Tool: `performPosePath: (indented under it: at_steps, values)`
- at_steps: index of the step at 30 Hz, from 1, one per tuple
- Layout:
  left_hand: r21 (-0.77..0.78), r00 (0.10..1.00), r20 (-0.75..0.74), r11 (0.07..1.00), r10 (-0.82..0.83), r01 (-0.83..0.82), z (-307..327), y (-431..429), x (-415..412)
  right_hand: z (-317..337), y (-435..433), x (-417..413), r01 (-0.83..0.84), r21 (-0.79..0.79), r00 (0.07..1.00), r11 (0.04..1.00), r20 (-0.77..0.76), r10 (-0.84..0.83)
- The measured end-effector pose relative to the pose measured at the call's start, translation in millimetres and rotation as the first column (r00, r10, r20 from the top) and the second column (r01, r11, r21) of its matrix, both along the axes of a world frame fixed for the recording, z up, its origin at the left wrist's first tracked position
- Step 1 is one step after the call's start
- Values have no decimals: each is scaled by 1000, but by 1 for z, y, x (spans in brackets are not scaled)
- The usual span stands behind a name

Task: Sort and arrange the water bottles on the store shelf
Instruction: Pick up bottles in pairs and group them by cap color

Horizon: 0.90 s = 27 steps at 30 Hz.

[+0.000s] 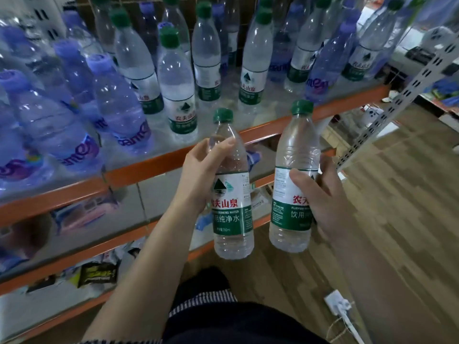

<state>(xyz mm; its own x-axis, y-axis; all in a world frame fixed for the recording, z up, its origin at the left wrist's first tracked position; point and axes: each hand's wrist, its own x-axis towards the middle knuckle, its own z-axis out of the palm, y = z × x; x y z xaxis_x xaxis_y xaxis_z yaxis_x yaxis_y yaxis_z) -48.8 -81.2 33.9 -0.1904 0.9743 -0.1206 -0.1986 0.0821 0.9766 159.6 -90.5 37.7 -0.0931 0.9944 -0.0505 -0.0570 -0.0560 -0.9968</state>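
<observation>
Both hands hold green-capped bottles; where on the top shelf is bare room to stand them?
Front strip behind the orange rail, between the front green-capped bottle and the right purple bottle. The left purple bottles and back rows are crowded.

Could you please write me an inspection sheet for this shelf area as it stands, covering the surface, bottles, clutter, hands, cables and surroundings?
Surface: top shelf, orange front rail, bare patch at front centre.
Job's things: purple-capped bottles grouped left; green-capped bottles centre and right, some purple ones mixed in at right.
Clutter: packets on the lower shelves.
Grippers: left hand grips the first held bottle; right hand grips the second held bottle; both green-capped, roughly upright, in front of the shelf.
Cables: white power strip with cord on the floor.
Surroundings: wooden floor; grey slotted upright at right.
</observation>
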Motion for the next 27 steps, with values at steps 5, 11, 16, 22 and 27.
performPosePath:
  at_steps: [5, 11, 16, 22, 27]
  values:
    - [60, 987, -64, 988, 145, -141, 0, 62, 25, -3, 72, 33, -18, 64, 993, 998, 114, 11]
    - [195, 937, -234, 957, 259, -216, 18, 126, 30, 1, 166, 42, -104, 140, 977, 985, 198, 75]
    - [207, 899, -261, 930, 351, -303, 27, 162, 23, 10, 238, 25, -231, 229, 955, 946, 242, 174]
    - [294, 803, -283, 844, 525, -448, 36, 180, 26, 1, 307, 12, -403, 248, 900, 881, 281, 333]
    - [382, 659, -379, 758, 650, -528, 44, 195, 30, -2, 332, 14, -518, 312, 849, 796, 299, 435]
